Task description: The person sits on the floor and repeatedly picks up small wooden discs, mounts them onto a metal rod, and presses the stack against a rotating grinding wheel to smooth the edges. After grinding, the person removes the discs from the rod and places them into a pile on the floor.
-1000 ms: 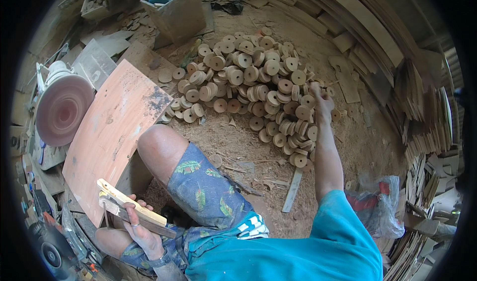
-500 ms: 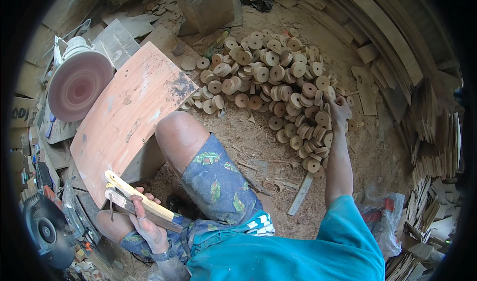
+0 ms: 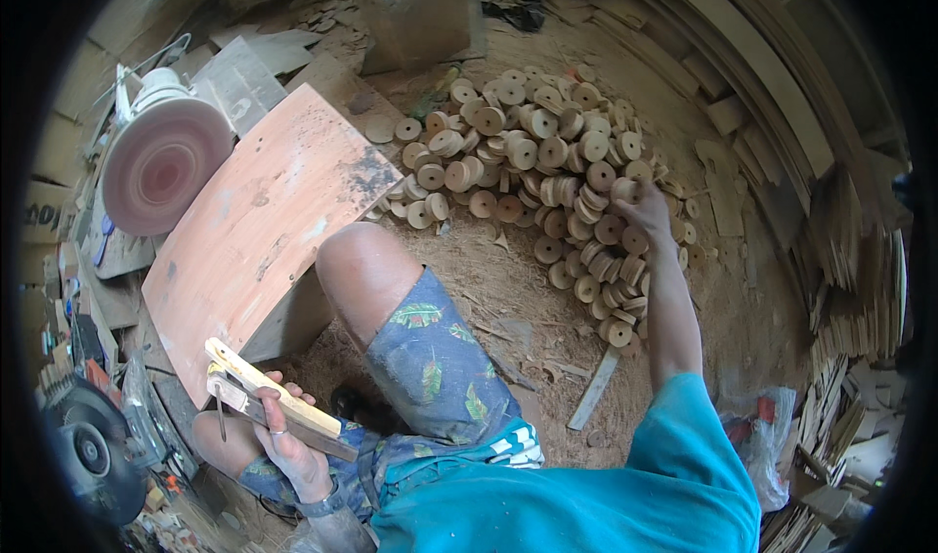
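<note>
My left hand [image 3: 293,455] is closed around a wooden jig [image 3: 264,382], made of a pale strip and a darker strip laid together, with a thin metal pin hanging from its far end. The jig lies over the near corner of a slanted reddish board [image 3: 259,221], above my left leg. My right arm reaches out to a heap of round wooden discs [image 3: 552,152], each with a hole in its middle. At the heap's right side, my right hand [image 3: 648,213] is closed on a wooden disc [image 3: 623,191]; its fingers are partly hidden.
A round sanding disc [image 3: 166,167] stands behind the board at left. A circular saw blade [image 3: 93,450] sits at lower left. Wooden boards [image 3: 752,55] are stacked along the right. A wooden strip [image 3: 593,387] and shavings lie on the floor. A plastic bag [image 3: 772,446] is at right.
My right hand has shifted slightly left along the heap, and a disc now shows at its fingers. The left hand keeps its hold on the jig. The whole view has shifted a little.
</note>
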